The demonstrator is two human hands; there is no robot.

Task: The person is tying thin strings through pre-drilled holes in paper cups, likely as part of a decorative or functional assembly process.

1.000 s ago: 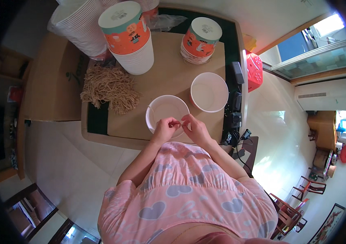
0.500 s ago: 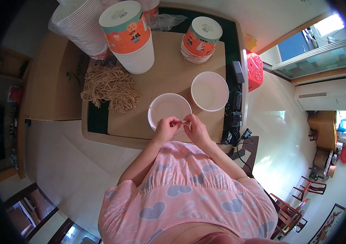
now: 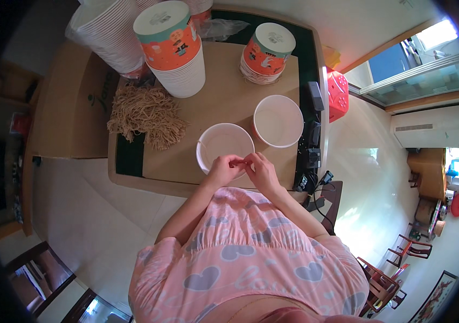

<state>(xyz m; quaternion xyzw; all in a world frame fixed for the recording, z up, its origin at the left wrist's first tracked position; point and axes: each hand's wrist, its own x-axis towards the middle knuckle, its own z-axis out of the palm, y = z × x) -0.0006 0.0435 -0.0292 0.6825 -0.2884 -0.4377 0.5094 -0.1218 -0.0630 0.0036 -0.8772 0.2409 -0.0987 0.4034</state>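
Observation:
A white paper bucket (image 3: 225,141) stands with its mouth up near the table's front edge, a short strand of twine (image 3: 201,143) showing at its left rim. At its near right rim my left hand (image 3: 226,169) and my right hand (image 3: 262,171) meet, fingertips pinched together. What they hold is mostly covered by the fingers; it looks like a thin end of twine. A second white bucket (image 3: 278,121) stands mouth up just behind and to the right. Left of the buckets lies a heap of tan twine strands (image 3: 146,116).
An upturned stack of orange-and-teal buckets (image 3: 175,70) stands at the back left, beside bagged white buckets (image 3: 103,32). At the back right is a shorter upturned stack (image 3: 264,54) with twine around its base. Black power adapters (image 3: 314,158) line the right edge. A cardboard box (image 3: 73,102) stands left.
My fingertips have drawn closer together, covering the small pale bit that showed between them. The buckets and the twine heap stay where they were.

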